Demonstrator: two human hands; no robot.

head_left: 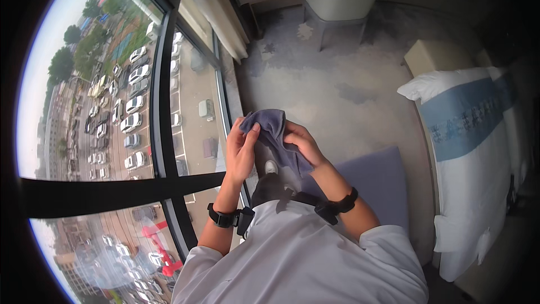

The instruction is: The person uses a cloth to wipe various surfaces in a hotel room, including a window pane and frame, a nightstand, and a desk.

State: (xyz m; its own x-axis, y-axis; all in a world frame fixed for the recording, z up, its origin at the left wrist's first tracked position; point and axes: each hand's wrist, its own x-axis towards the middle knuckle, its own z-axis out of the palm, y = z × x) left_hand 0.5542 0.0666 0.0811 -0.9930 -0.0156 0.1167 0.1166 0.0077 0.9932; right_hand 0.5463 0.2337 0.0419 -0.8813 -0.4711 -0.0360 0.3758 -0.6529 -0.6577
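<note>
A purple-grey cloth (271, 124) hangs bunched between my two hands, in front of my body and close to the window. My left hand (242, 149) pinches its upper left corner, with the thumb on top. On the other side, my right hand (304, 143) grips the cloth's right edge, its fingers curled behind the fabric. The lower end of the cloth drapes down below my right hand. Black bands with small devices sit on both my wrists.
A tall window with a dark frame (163, 107) runs along my left, and parked cars show outside. A cream curtain (216, 11) hangs beyond it. To the right are a purple-grey padded seat (371, 186) and a white bed (475, 197). A white chair (341, 5) stands at the far side.
</note>
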